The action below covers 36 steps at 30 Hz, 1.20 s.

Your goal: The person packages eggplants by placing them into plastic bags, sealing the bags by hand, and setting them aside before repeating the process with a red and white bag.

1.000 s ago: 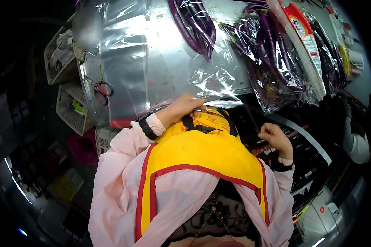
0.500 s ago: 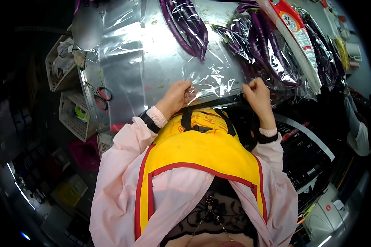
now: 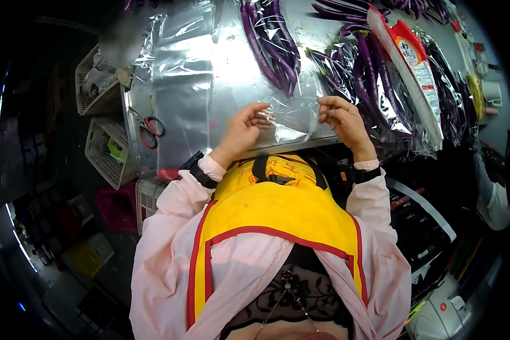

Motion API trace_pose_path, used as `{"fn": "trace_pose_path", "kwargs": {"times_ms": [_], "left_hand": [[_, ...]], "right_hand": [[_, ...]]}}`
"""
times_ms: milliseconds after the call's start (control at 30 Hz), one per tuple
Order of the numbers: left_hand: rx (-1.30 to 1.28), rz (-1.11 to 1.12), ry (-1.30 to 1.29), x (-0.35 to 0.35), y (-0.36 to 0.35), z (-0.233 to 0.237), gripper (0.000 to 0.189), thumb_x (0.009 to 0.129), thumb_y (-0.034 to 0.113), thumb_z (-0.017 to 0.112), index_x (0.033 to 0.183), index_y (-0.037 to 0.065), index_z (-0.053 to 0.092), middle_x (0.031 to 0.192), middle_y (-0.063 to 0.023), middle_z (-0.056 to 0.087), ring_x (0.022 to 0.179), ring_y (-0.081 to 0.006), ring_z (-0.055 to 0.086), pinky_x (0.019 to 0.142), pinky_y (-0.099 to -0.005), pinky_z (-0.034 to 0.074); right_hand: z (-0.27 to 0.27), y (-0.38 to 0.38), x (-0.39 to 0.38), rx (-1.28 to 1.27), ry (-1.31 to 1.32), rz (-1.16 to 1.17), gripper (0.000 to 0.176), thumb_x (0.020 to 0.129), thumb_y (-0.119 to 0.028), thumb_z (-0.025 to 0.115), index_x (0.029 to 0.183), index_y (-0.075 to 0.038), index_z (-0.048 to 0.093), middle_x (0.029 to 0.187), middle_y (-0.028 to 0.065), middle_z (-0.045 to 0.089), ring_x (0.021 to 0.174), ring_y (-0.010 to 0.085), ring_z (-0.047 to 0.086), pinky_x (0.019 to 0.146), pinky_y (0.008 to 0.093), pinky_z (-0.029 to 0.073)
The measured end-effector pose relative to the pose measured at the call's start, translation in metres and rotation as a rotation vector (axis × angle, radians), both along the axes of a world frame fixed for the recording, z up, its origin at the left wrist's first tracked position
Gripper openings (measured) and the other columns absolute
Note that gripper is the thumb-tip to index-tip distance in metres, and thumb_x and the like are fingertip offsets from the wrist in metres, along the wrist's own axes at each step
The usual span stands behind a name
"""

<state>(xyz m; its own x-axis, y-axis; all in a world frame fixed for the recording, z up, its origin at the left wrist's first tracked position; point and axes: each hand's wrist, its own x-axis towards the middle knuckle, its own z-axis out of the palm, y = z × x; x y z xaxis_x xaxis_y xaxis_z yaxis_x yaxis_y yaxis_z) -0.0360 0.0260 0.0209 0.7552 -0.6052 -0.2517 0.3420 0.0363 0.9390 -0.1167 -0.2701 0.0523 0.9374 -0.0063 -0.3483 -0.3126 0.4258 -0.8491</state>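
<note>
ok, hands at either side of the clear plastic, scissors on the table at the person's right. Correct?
Wrong side: the head view shows the scissors on the table at the person's left. Left hand and right hand flank the clear plastic, yes.

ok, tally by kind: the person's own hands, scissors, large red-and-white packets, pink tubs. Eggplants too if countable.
Hands: 2 (left hand, right hand)
Scissors: 1 pair
Large red-and-white packet: 1
Pink tub: 1
Total: 5
Eggplants overlap under shiny film, so no sure count; left out of the total.
</note>
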Motion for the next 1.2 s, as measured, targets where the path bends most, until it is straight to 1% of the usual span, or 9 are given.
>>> {"fn": "trace_pose_path", "kwargs": {"times_ms": [67,300,533,700,833,1000,1100,1167,1200], "left_hand": [[0.257,-0.057,-0.653,-0.001,-0.003,0.001,0.041,0.081,0.0,0.065,0.122,0.007,0.063,0.108,-0.0147,0.062,0.09,-0.0265,0.064,0.079,-0.0339,0.053],[0.421,-0.007,-1.372,0.0,-0.011,0.006,0.029,0.073,0.008,0.08,0.1,0.006,0.068,0.112,-0.0148,0.06,0.103,-0.035,0.059,0.085,-0.0416,0.051],[0.063,-0.177,-1.198,0.008,-0.014,-0.005,0.023,0.081,-0.001,0.073,0.101,0.004,0.061,0.116,-0.0183,0.065,0.108,-0.036,0.065,0.091,-0.0385,0.053],[-0.002,0.08,-0.807,0.028,-0.018,0.004,0.002,0.1,0.002,0.057,0.101,0.0,0.057,0.111,-0.0166,0.068,0.102,-0.0249,0.07,0.088,-0.0319,0.055],[-0.052,0.269,-0.458,0.05,-0.032,0.006,0.015,0.106,0.014,0.053,0.101,0.0,0.057,0.1,-0.0109,0.069,0.092,-0.0209,0.073,0.085,-0.0297,0.056],[-0.115,0.408,-0.139,0.083,-0.049,-0.01,0.026,0.105,0.026,0.056,0.101,-0.001,0.057,0.084,-0.0074,0.065,0.072,-0.0178,0.072,0.062,-0.0253,0.057],[-0.092,0.48,0.067,0.1,-0.059,-0.036,0.029,0.104,0.026,0.059,0.093,-0.001,0.059,0.079,-0.0054,0.064,0.068,-0.0145,0.067,0.066,-0.029,0.056],[0.192,0.521,-0.193,0.114,-0.065,-0.072,0.031,0.102,0.026,0.063,0.084,0.0,0.059,0.077,-0.0045,0.063,0.064,-0.0134,0.063,0.059,-0.0315,0.051],[0.276,0.506,-0.196,0.118,-0.067,-0.079,0.032,0.099,0.025,0.066,0.079,0.001,0.06,0.076,-0.0086,0.063,0.066,-0.022,0.064,0.06,-0.0391,0.047]], "right_hand": [[0.003,0.004,0.004,-0.002,-0.027,-0.009,0.035,0.091,0.003,0.045,0.122,0.004,0.063,0.095,0.0064,0.063,0.086,0.0141,0.061,0.083,0.0304,0.052],[0.004,0.021,-0.005,-1.208,-0.463,-0.058,0.04,0.065,0.0,0.081,0.103,-0.005,0.067,0.105,0.0097,0.056,0.105,0.0272,0.056,0.094,0.0355,0.046],[0.015,0.022,0.01,-1.055,-0.648,-0.053,0.023,0.069,0.002,0.081,0.084,-0.007,0.066,0.098,0.0044,0.064,0.106,0.0256,0.055,0.095,0.0383,0.044],[0.021,0.016,0.049,-0.867,-0.63,-0.142,0.015,0.081,0.004,0.075,0.088,-0.004,0.064,0.088,0.0034,0.065,0.094,0.0204,0.058,0.088,0.0315,0.046],[0.016,0.023,0.093,-0.746,-0.41,-0.312,0.01,0.086,-0.007,0.077,0.089,-0.001,0.071,0.085,0.0021,0.069,0.081,0.0115,0.061,0.077,0.0264,0.048],[-0.033,0.021,0.137,-0.559,-0.27,-0.412,0.015,0.091,-0.016,0.077,0.094,-0.003,0.071,0.083,-0.0034,0.066,0.076,0.0049,0.055,0.071,0.0216,0.045],[-0.056,0.017,0.153,-0.736,-0.165,-0.441,0.024,0.089,-0.025,0.078,0.091,-0.002,0.072,0.077,-0.0043,0.063,0.071,0.0052,0.051,0.064,0.0228,0.041],[-0.063,0.015,0.158,-0.944,-0.027,-0.43,0.024,0.088,-0.025,0.079,0.087,-0.002,0.071,0.073,-0.0036,0.062,0.066,0.006,0.051,0.061,0.0241,0.042],[-0.071,0.013,0.159,-1.056,0.018,-0.417,0.026,0.087,-0.032,0.078,0.086,-0.006,0.072,0.076,0.0016,0.065,0.069,0.0149,0.057,0.064,0.0317,0.044]]}}
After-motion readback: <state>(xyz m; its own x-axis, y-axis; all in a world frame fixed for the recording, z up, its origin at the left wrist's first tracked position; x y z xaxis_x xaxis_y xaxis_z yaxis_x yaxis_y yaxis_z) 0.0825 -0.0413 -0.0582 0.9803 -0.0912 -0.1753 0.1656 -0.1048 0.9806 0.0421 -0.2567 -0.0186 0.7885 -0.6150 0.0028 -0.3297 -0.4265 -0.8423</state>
